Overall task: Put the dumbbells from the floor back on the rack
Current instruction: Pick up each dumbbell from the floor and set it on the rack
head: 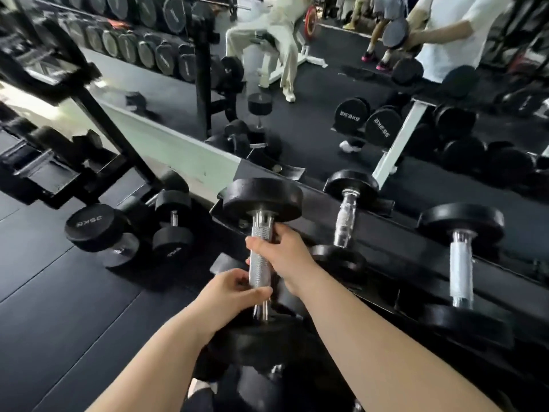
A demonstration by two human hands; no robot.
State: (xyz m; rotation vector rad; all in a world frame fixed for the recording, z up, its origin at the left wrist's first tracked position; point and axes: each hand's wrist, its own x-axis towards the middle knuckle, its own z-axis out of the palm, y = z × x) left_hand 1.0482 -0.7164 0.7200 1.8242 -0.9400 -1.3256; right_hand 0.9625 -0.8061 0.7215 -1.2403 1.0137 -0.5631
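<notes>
Both arms reach forward, left hand (228,288) and right hand (283,251) fingers wrapped around the dumbbell (260,263) handle.

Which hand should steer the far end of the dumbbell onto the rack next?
Probably the right hand: it grips the dumbbell handle nearest the far head, beside the rack. The left hand grips lower, by the near head.

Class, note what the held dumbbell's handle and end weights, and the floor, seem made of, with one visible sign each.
Handle: metal, probably chromed steel; bright shine, cross-hatched knurling. End weights: likely rubber-coated; matte black, rounded edges. Floor: apparently rubber matting; dull, dark, with seams.
</notes>
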